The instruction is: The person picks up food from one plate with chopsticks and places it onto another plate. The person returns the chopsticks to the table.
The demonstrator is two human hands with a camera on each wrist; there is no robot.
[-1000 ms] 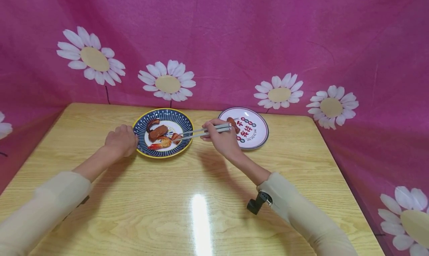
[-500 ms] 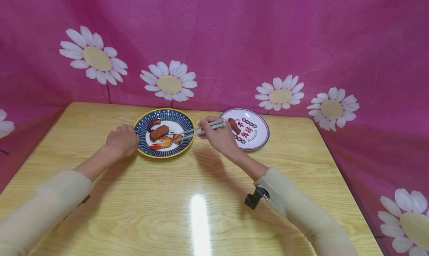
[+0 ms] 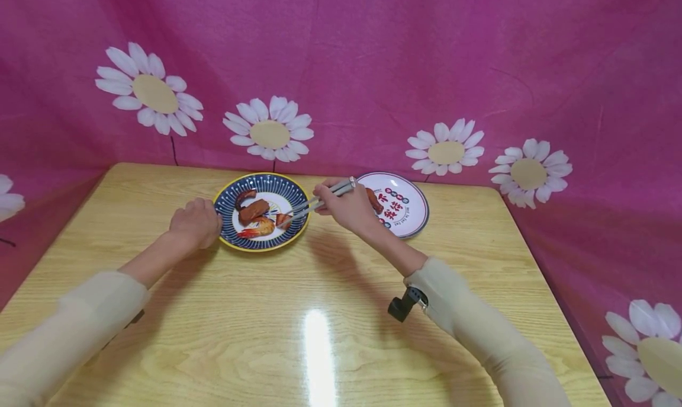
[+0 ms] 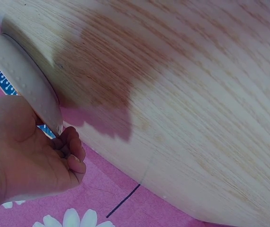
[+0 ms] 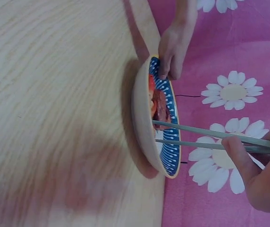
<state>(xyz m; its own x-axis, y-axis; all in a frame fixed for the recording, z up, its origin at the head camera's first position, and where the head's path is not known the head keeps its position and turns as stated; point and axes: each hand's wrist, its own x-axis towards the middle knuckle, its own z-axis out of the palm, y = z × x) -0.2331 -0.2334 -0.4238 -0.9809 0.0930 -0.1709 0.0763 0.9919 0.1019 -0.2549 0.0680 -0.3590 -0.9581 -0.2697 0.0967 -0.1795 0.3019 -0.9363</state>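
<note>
My left hand (image 3: 196, 224) grips the left rim of a blue-patterned plate (image 3: 266, 183) with a yellow edge; the left wrist view shows its fingers (image 4: 73, 146) curled at the rim. On this plate lie a brown meat chunk (image 3: 253, 211), a shrimp (image 3: 259, 227) with a red tail, a dark curled piece (image 3: 244, 197) and a small reddish-brown piece (image 3: 283, 220). My right hand (image 3: 348, 208) holds a pair of grey chopsticks (image 5: 206, 132). Their tips are at the small piece, and whether they pinch it I cannot tell.
To the right, partly behind my right hand, stands a white plate (image 3: 412, 214) with red lettering. A brown food piece (image 3: 375, 200) lies on it. Both plates are near the far edge of the wooden table (image 3: 256, 324), before a pink flowered cloth (image 3: 351, 69).
My right hand has shifted slightly left and up, and the chopsticks slant more steeply. The small piece sits a little further right on the plate. My left hand keeps its grip.
</note>
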